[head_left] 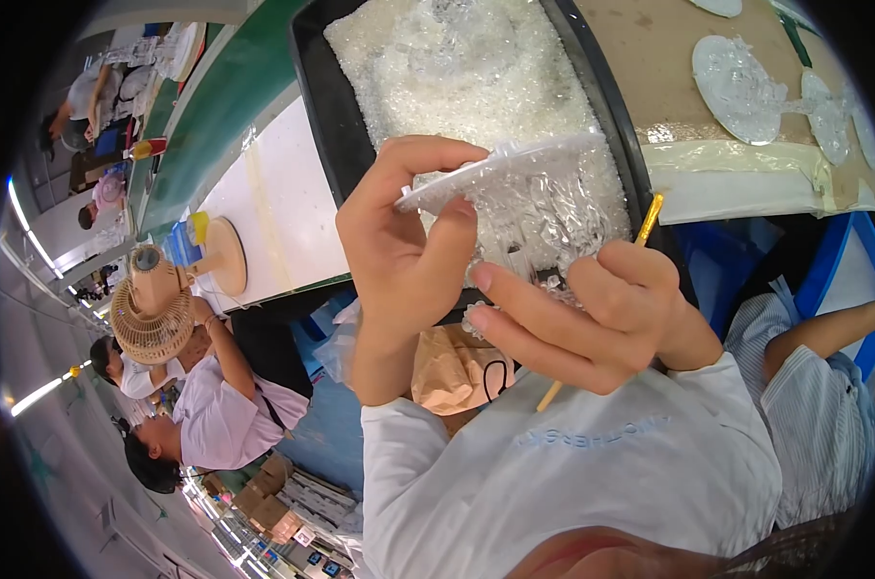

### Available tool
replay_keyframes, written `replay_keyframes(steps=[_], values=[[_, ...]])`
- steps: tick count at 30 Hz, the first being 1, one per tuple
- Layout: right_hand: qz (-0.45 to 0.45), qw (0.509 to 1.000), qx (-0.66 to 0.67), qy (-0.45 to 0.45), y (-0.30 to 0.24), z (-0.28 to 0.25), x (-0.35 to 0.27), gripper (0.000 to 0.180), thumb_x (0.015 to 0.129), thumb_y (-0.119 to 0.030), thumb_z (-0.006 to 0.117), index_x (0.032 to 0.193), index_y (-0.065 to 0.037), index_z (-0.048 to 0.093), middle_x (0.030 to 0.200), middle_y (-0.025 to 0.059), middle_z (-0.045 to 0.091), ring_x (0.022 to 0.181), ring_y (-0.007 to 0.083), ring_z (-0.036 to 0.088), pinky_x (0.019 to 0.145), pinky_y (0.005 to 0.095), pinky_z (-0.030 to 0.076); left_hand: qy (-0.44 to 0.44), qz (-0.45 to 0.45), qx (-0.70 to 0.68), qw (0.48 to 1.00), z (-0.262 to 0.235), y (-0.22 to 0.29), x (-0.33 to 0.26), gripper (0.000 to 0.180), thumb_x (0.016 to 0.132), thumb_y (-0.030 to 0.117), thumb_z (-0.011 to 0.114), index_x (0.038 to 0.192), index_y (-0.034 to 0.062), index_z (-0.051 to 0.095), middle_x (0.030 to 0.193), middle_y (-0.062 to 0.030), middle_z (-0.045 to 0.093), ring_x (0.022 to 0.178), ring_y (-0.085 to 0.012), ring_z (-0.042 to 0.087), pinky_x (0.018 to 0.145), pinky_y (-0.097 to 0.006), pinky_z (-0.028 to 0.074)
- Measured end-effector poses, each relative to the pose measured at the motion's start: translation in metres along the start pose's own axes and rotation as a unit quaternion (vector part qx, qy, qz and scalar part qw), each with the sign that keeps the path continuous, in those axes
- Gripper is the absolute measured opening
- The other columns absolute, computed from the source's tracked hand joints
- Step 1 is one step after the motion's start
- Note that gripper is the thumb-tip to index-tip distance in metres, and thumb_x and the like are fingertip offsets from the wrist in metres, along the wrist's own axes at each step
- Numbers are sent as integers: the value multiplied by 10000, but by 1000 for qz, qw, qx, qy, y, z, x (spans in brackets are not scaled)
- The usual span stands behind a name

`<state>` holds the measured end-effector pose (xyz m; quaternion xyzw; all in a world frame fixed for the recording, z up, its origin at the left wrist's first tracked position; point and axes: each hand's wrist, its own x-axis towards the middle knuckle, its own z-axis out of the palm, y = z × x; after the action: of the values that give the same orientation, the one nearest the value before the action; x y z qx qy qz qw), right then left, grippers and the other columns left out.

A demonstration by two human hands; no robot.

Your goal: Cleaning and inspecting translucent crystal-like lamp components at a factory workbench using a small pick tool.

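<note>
My left hand (pixel 408 232) is closed on the edge of a thin white disc (pixel 514 159), tilted nearly edge-on above the tray, its thumb underneath. Clear, faceted pieces (pixel 553 207) hang from the disc's near side. My right hand (pixel 616 314) is closed around a thin yellow stick (pixel 650 222) with a shiny gold end, which slants across behind the fingers. Its thumb and forefinger reach the lowest clear pieces beneath the disc; whether they pinch one I cannot tell. Under both hands is a black tray (pixel 635 154) filled with small clear beads (pixel 447 87).
On the brown tabletop at right lie several clear, crystal-covered round pieces (pixel 736 92). A beige fan (pixel 152 309) stands at left beside a white tabletop (pixel 273 207). Below is a brown paper bag (pixel 461 372). Co-workers sit on both sides, one in a striped shirt (pixel 804 415).
</note>
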<state>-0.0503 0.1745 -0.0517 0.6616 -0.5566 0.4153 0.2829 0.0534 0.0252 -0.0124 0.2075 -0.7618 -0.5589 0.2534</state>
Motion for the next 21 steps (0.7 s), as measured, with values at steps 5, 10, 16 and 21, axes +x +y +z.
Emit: replay_keyframes(steps=[5, 10, 16, 21], values=[[-18, 1000, 4, -18, 0, -2, 1, 238, 692, -162, 688, 928, -170, 725, 991, -44, 726, 725, 129, 366, 506, 232, 250, -2, 47, 33, 998, -3, -10, 2, 336, 651, -74, 510, 953, -35, 652, 964, -108, 637, 923, -176, 566, 862, -277, 422], [-9, 1000, 0, -14, 0, -2, -1, 224, 713, -164, 689, 933, -179, 725, 1008, -48, 723, 737, 130, 360, 512, 235, 256, -27, 69, 6, 997, -3, -11, 6, 354, 629, -74, 484, 939, -41, 652, 981, -120, 632, 926, -207, 559, 895, -293, 415], [10, 1000, 5, -6, 1, -4, 0, 201, 737, -165, 688, 933, -189, 726, 1025, -60, 719, 748, 136, 364, 516, 237, 274, -32, 53, -51, 997, -1, -3, 3, 387, 667, -66, 450, 1013, -73, 623, 1000, -140, 619, 940, -203, 558, 893, -296, 420], [27, 999, 24, -7, 3, -7, -1, 213, 725, -146, 679, 928, -191, 727, 1032, -48, 722, 746, 140, 393, 515, 236, 298, -37, 71, -54, 995, -4, -8, 2, 323, 768, -70, 455, 1052, -79, 610, 1015, -139, 611, 949, -178, 559, 847, -270, 427]])
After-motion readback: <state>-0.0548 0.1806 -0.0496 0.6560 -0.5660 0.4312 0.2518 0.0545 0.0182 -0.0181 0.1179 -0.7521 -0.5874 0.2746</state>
